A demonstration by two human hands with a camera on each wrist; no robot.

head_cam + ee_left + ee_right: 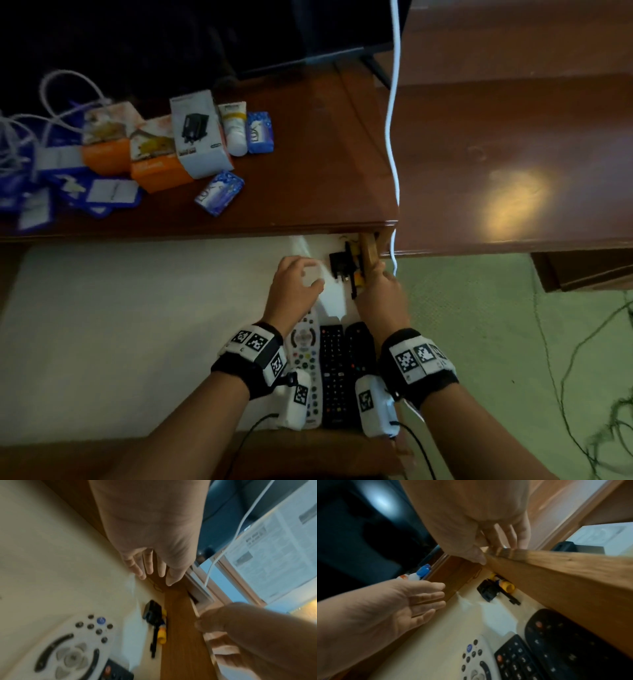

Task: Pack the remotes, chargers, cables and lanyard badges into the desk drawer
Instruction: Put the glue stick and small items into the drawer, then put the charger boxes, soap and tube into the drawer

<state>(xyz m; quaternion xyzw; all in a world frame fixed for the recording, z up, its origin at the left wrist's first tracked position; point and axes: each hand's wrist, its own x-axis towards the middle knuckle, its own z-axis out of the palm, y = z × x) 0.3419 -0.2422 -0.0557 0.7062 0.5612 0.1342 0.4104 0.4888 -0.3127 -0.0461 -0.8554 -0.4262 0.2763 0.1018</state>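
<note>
The desk drawer (137, 325) stands pulled out, lined in white. Three remotes lie side by side at its front right: a white remote (305, 346) (73, 649) (476, 655), a black remote (332, 370) (518, 658) and a second black remote (359, 346) (565, 635). A black charger (339, 265) (151, 611) (488, 591) lies at the back right corner. My left hand (301, 274) (149, 566) (419, 599) hovers over the liner, fingers straight, holding nothing. My right hand (376, 284) (496, 545) pinches the top edge of the drawer's right side wall (556, 568).
On the desk top lie blue lanyard badges (85, 192), white cables (68, 89), a charger box (198, 133), orange boxes, soap bars and a tube. A white cable (394, 137) hangs over the desk's right edge. A yellow item (506, 586) sits beside the charger.
</note>
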